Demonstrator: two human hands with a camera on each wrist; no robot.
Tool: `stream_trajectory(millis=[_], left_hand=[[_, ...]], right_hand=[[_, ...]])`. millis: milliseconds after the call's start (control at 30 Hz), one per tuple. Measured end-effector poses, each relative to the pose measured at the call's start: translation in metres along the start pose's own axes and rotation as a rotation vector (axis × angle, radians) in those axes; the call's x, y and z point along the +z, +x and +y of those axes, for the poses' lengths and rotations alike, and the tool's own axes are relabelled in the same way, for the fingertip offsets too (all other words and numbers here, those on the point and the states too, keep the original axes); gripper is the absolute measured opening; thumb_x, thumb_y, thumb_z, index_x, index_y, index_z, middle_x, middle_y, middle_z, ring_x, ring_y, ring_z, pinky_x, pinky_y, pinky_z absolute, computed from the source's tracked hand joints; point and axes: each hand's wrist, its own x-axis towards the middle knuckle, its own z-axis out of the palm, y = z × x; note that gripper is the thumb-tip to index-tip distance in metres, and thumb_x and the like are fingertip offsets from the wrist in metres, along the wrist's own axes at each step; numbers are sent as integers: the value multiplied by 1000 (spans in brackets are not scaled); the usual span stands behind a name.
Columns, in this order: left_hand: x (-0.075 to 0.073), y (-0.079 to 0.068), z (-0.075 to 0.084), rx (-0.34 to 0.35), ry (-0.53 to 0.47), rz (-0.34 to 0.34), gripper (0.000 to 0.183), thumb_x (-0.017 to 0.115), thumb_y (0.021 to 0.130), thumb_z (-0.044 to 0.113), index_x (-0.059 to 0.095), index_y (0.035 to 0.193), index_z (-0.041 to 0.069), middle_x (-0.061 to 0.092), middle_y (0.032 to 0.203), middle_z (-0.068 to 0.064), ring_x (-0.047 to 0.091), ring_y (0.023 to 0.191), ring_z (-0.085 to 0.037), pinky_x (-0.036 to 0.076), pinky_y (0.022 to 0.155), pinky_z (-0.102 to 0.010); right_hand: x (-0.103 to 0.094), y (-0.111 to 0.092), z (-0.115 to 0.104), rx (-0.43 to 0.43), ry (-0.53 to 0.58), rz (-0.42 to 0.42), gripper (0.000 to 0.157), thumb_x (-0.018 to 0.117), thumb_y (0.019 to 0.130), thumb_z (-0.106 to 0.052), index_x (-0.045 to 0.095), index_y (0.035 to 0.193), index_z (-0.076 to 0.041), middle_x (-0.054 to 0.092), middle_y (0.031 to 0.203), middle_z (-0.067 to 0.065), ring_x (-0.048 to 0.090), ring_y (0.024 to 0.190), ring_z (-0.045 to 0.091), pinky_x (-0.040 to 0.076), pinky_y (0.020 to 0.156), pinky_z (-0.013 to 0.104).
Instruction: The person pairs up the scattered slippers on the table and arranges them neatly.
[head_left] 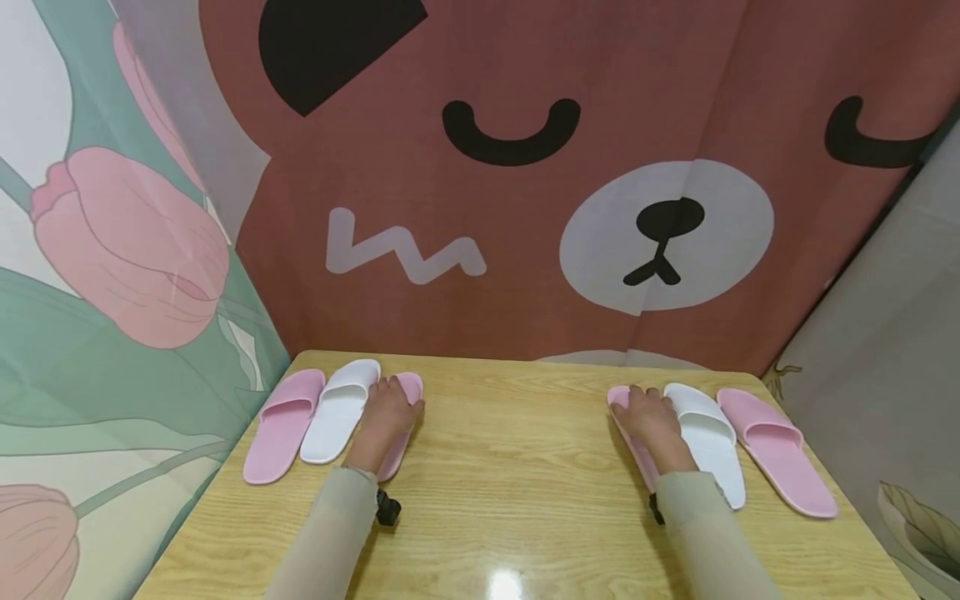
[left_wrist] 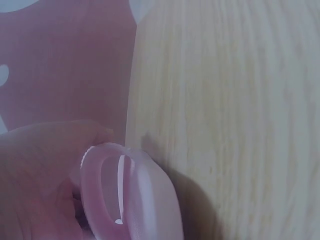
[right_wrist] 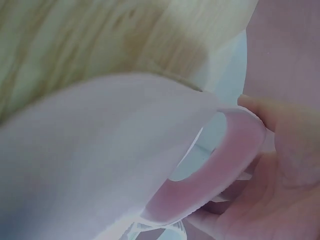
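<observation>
"Listing the held items first: what, and where?"

"Pink slippers, two. Left inner pink slipper [head_left: 397, 457]: left part of the counter [head_left: 517, 442], strap end under the left hand [head_left: 386, 417]. Right inner pink slipper [head_left: 637, 451]: right part, strap end under the right hand [head_left: 652, 419]. Whether either toe rests flat: cannot tell."

"State of each grip?"

"Both closed on the strap end, digits bent about the open toe's rim. Tightness: cannot tell."

"Handling?"

"Judged light; soft moulded foam, sole flexible, perhaps slightly slippery, unlikely to break. Recommended hold: the strap, thumb opposing fingers. Held by the heel, it would probably sag."

"Surroundings?"

"Left white slipper [head_left: 328, 423] and right white slipper [head_left: 714, 454], each just outside its inner neighbour. Left outer pink slipper [head_left: 276, 440] and right outer pink slipper [head_left: 789, 472], outermost. Bear-print backdrop [head_left: 412, 175], upright behind the far edge."

"Obstructions?"

"White slippers, crowding each hand's outer side. Backdrop, limiting reach beyond the far edge."
</observation>
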Motion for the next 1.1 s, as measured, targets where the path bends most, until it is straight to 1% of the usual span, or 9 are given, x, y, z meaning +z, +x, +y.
stream_trajectory(millis=[67,233,333,467,600,800,900,967,1100], left_hand=[[0,-1,1,-3,6,-3,84,64,96,41,33,142,-22,44,139,-38,39,132,-52,34,112,-55],[0,-2,1,-22,8,0,77,64,95,44,43,136,-17,51,131,-32,43,127,-49,39,104,-59],[0,-2,2,-34,2,2,73,64,95,45,48,135,-13,52,132,-31,43,126,-49,40,102,-61],[0,-4,3,-34,-1,8,70,65,94,46,51,134,-11,52,132,-31,44,124,-50,41,100,-62],[0,-4,3,-36,16,3,69,65,94,46,52,133,-9,53,131,-30,44,124,-50,42,98,-63],[0,-5,3,-36,46,-15,67,63,96,47,52,134,-7,54,131,-27,43,127,-48,44,95,-66],[0,-6,2,-30,48,-24,67,62,96,46,51,135,-7,54,132,-26,42,127,-47,44,95,-66],[0,-6,2,-21,49,-24,66,61,97,45,50,135,-8,54,132,-25,42,127,-47,44,96,-65],[-1,-9,2,-11,60,-28,67,61,97,44,49,135,-10,54,130,-25,42,125,-48,43,96,-64]], right_hand=[[0,0,0,-20,-5,2,67,48,103,-37,39,144,15,45,138,42,36,130,60,24,112,67],[1,-2,-3,-29,-21,-1,68,48,103,-38,40,142,17,48,134,42,38,127,60,26,110,67],[0,-3,-4,-22,-35,-10,69,46,104,-39,38,143,17,46,134,44,38,127,61,26,110,67],[-1,-6,-6,-8,-28,-42,72,45,104,-39,33,147,17,39,141,45,33,132,62,23,112,69],[-5,-7,-7,-3,-15,-104,74,44,104,-38,26,150,16,32,147,46,29,136,62,24,111,70],[-11,-5,-6,-31,0,-160,75,50,103,-35,25,151,17,30,147,46,30,137,61,29,110,68],[-13,-6,-4,-38,37,-162,77,52,102,-35,25,149,19,31,147,46,32,136,61,31,110,66],[-14,-6,-2,-40,58,-151,78,54,101,-36,27,147,21,35,144,46,35,134,60,33,110,65],[-14,-9,1,-42,92,-133,79,55,100,-38,30,145,22,40,142,45,36,134,60,33,110,64]])
